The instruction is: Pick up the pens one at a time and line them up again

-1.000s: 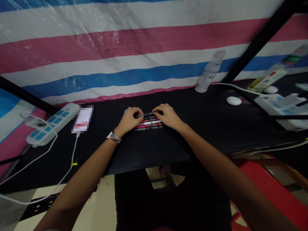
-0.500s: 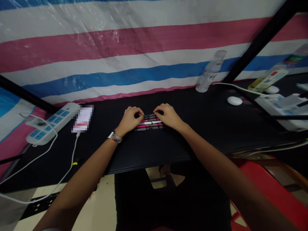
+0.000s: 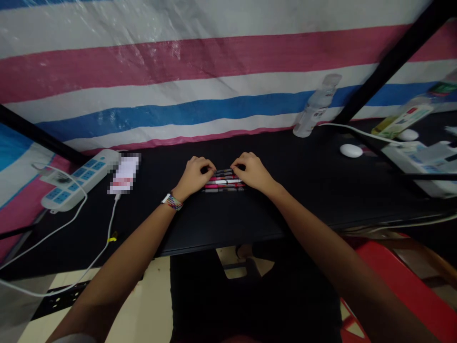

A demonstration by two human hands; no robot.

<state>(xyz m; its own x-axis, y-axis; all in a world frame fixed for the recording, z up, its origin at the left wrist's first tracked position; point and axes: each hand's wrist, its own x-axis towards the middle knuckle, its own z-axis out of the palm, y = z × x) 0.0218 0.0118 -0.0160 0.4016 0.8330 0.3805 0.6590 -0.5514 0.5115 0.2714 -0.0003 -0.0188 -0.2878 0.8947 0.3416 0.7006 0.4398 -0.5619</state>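
Several pens [image 3: 224, 181] lie side by side in a row on the black table [image 3: 221, 219], some with red or pink parts, one partly white, others clear and dark. My left hand [image 3: 196, 175] is at their left ends, thumb and forefinger pinched together at the far pens. On the opposite side my right hand [image 3: 252, 170] pinches at the right ends of the same far pens. My fingers hide the tips of the pens. A colourful woven band [image 3: 173, 201] circles my left wrist.
Left of my hands lie a phone [image 3: 124, 174] on a white cable and a power strip [image 3: 82, 180]. To the right stand a clear bottle [image 3: 317, 107], a white mouse-like object [image 3: 351, 150] and a tilted bottle [image 3: 407, 114]. A red stool [image 3: 396, 286] is below the edge.
The view has shifted slightly, so everything sits a little further right. My hands keep the same pinching pose at the ends of the pens, which remain in their row.
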